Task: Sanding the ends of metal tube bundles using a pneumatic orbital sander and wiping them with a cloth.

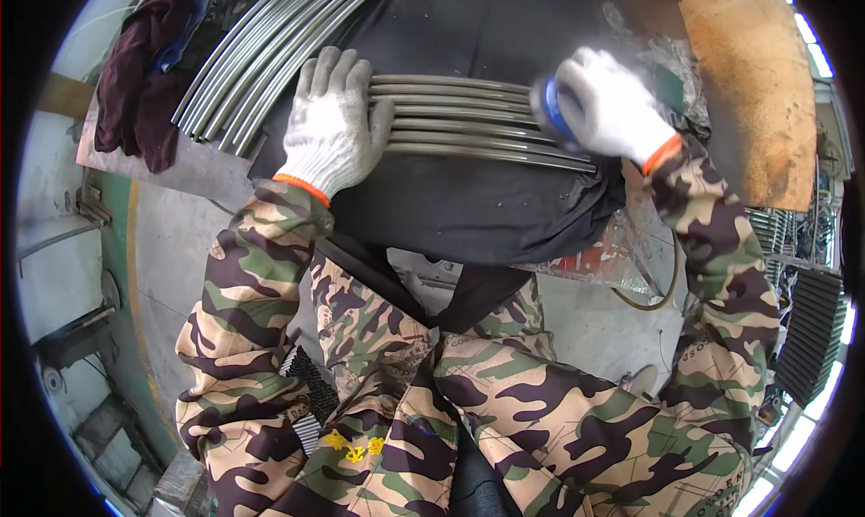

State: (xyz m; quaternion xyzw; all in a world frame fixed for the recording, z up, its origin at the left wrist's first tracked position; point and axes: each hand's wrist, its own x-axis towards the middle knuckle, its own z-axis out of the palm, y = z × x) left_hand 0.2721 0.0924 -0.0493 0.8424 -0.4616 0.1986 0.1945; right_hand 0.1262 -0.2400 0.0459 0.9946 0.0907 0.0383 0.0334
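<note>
Several shiny metal rods (pixel 459 112) lie side by side on a black cloth (pixel 432 213). Across their left ends rests my left hand (pixel 332 121) in a white and grey glove, fingers stretched out flat, thumb a little apart. My right hand (pixel 605 101), gloved the same way and slightly smeared by motion, is closed around a blue, round-edged object (pixel 553 108). That object is at the right part of the rods, its lower side against or just over them; its exact kind is hidden by the glove and blur.
A bundle of longer bright metal rods (pixel 270 53) lies at the far left, beside a dark maroon cloth (pixel 135 76). At the right stands a brown wooden board (pixel 752 85). A hose (pixel 669 287) curves below the table's right side. Dark ribbed pieces (pixel 808 337) stand at the far right.
</note>
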